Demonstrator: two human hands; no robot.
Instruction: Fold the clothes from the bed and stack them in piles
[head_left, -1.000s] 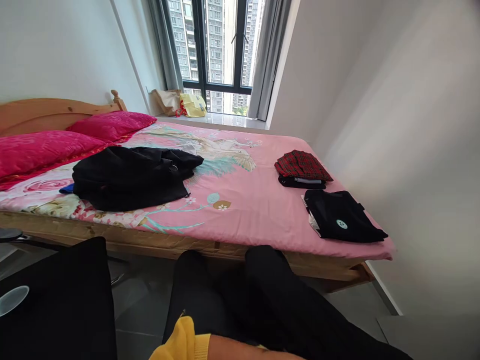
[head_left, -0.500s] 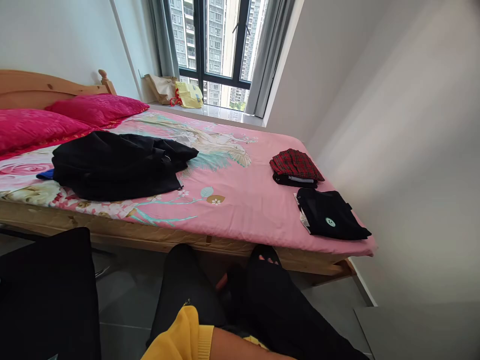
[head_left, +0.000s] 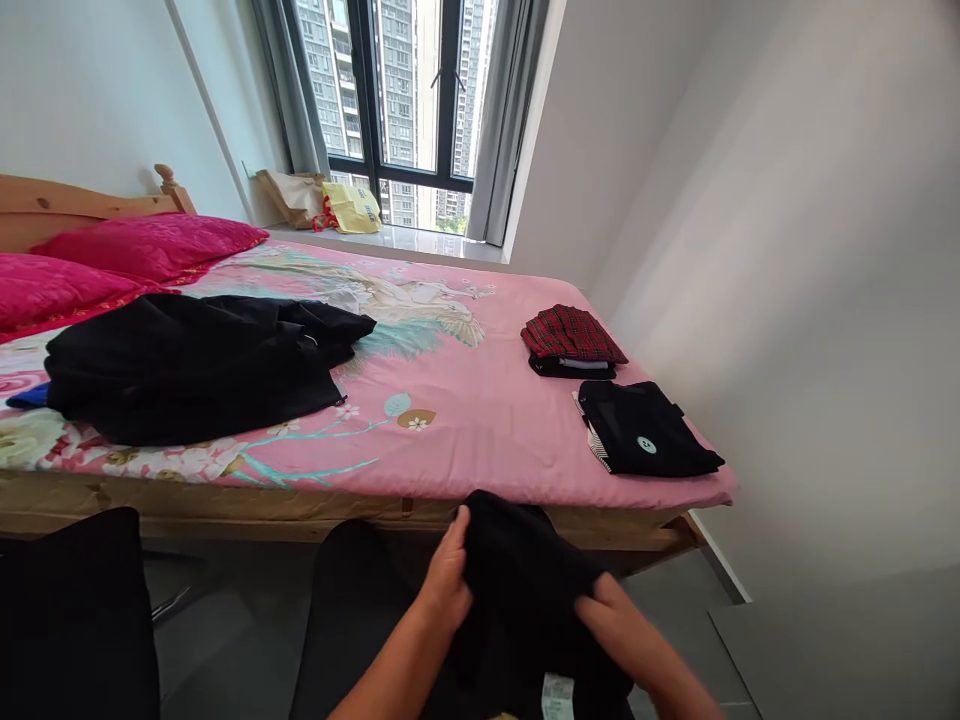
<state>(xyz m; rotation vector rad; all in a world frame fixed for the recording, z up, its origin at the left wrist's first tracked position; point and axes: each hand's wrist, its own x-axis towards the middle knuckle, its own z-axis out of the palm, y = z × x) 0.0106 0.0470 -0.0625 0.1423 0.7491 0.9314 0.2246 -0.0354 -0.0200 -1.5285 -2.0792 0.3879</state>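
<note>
Both my hands hold a black garment [head_left: 525,590] low in front of me, near the foot-side edge of the bed. My left hand [head_left: 447,580] grips its left side with fingers curled onto the cloth. My right hand [head_left: 609,612] pinches the right side. A white label [head_left: 556,696] shows at the garment's lower edge. On the pink floral bedsheet [head_left: 465,420] lies a loose heap of black clothes [head_left: 187,365] to the left. To the right sit a folded red plaid stack [head_left: 570,340] and a folded black shirt with a small round logo [head_left: 641,440].
Two magenta pillows [head_left: 142,245] rest by the wooden headboard [head_left: 82,200]. Paper bags [head_left: 322,200] stand on the windowsill under the window. A black chair back [head_left: 75,610] is at the lower left. A white wall [head_left: 810,300] runs close along the bed's right side.
My hands came up into view with the black garment, which lay lower on my lap before. The yellow sleeve is no longer visible. The camera turned slightly right.
</note>
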